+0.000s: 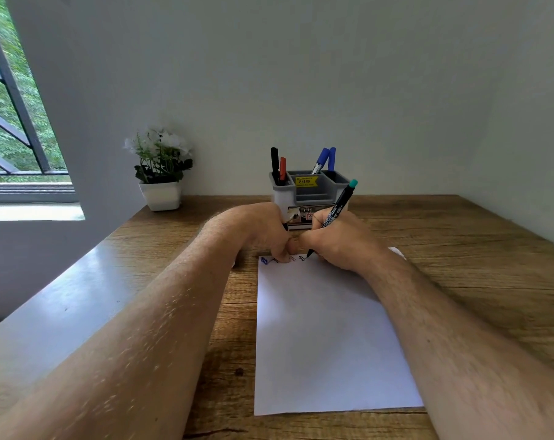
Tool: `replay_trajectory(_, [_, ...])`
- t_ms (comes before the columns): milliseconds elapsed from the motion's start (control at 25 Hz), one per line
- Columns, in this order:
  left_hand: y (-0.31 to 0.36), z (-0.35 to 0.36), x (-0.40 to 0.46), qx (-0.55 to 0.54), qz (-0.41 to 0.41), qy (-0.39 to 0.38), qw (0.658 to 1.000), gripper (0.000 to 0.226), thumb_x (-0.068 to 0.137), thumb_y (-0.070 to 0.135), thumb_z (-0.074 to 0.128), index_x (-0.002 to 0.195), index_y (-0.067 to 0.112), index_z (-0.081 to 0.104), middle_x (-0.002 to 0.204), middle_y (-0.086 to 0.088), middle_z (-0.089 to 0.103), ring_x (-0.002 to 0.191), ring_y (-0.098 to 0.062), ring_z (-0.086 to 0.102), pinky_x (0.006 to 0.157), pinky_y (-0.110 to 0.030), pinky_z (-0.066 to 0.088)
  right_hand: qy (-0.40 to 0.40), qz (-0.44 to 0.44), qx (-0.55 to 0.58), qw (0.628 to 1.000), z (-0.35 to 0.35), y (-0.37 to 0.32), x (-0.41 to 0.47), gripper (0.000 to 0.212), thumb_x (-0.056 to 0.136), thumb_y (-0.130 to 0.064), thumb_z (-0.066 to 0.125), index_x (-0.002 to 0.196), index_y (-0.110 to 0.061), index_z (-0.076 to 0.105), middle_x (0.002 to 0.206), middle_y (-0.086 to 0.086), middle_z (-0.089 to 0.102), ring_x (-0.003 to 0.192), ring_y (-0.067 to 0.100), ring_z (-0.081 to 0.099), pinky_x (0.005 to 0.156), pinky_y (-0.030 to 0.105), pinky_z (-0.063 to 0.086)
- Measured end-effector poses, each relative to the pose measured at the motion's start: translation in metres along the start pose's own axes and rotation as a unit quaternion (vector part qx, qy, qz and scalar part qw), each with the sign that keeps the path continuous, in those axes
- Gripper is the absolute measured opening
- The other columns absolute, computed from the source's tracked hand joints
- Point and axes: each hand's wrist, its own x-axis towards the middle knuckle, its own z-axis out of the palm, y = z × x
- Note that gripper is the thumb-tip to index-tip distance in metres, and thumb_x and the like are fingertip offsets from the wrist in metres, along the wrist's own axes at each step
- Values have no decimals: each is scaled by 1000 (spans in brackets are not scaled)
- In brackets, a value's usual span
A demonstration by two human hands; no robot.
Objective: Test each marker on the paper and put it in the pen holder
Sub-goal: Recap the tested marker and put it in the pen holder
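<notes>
A white sheet of paper (326,338) lies on the wooden desk (479,268). My right hand (339,242) grips a black marker with a teal end (337,206), its tip touching the paper's top edge beside several small scribbles (271,260). My left hand (263,231) rests curled on the paper's top left corner; a small dark thing shows at its fingers, and I cannot tell what it is. Behind the hands stands a grey pen holder (312,190) with a black marker (274,165) and a red marker (282,169) on its left and two blue markers (325,160) at the back right.
A white pot with white flowers (161,173) stands at the desk's back left, near the wall. A window (12,122) is at the far left. The desk's right part shows bare wood.
</notes>
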Motion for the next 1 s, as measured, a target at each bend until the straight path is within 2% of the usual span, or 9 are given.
replay_trajectory(120, [-1,0,0,-7,-2,1,1000,41,77,27,83,114,15,70,107,-2,69,103,-20,62,83,-30,44,13,8,-13,1000,-2,-1,-1,21,80,-15,67,64,-12,53,64,7,54,56,12,46,40,15,34])
replay_trajectory(240, [-3,-1,-1,-13,6,-7,1000,36,76,28,83,109,19,73,105,0,71,101,-19,64,92,-34,49,13,9,-4,1000,-3,1,0,21,80,-18,66,63,-12,56,64,8,58,57,14,50,48,22,36])
replay_trajectory(360, [-1,-5,-5,-51,26,18,998,17,78,28,73,94,23,72,95,2,71,89,-15,64,79,-31,52,60,47,141,987,-6,3,6,26,76,-25,66,54,-19,53,55,3,56,46,13,46,46,23,31])
replay_trajectory(440, [5,-9,-9,-106,34,29,993,16,84,20,64,98,15,69,95,-2,68,84,-14,61,72,-27,49,75,65,249,963,-8,3,9,26,74,-24,64,51,-21,51,52,2,52,37,8,40,41,19,26])
replay_trajectory(520, [10,-12,-13,-153,47,24,987,17,88,12,60,102,9,68,99,-2,67,89,-14,60,83,-29,51,74,63,329,939,-10,2,9,24,81,-17,60,59,-21,49,54,4,52,33,6,35,37,17,24])
replay_trajectory(640, [12,-12,-17,-185,72,27,980,31,94,2,52,113,16,72,125,-3,63,115,-19,56,105,-37,42,56,37,401,914,-15,1,8,17,87,-14,57,72,-18,50,60,4,55,37,9,36,37,17,25])
replay_trajectory(720, [10,-12,-16,-247,81,58,964,34,97,-1,48,115,15,72,126,-2,62,113,-16,53,95,-30,41,59,23,440,896,-17,-1,7,13,88,-11,60,78,-17,56,65,3,61,40,9,43,37,17,29])
replay_trajectory(880, [7,-11,-11,-311,118,129,934,27,101,3,46,103,21,67,89,3,58,75,-7,50,63,-19,40,62,10,489,870,-17,-5,6,16,92,-9,55,96,-12,71,75,5,71,47,12,53,39,19,36])
replay_trajectory(1000, [5,-9,-6,-304,129,161,930,27,102,6,47,98,27,64,96,1,62,83,-8,54,67,-21,42,70,9,490,869,-17,-6,5,23,94,-13,48,100,-9,70,81,8,72,48,12,55,41,19,38])
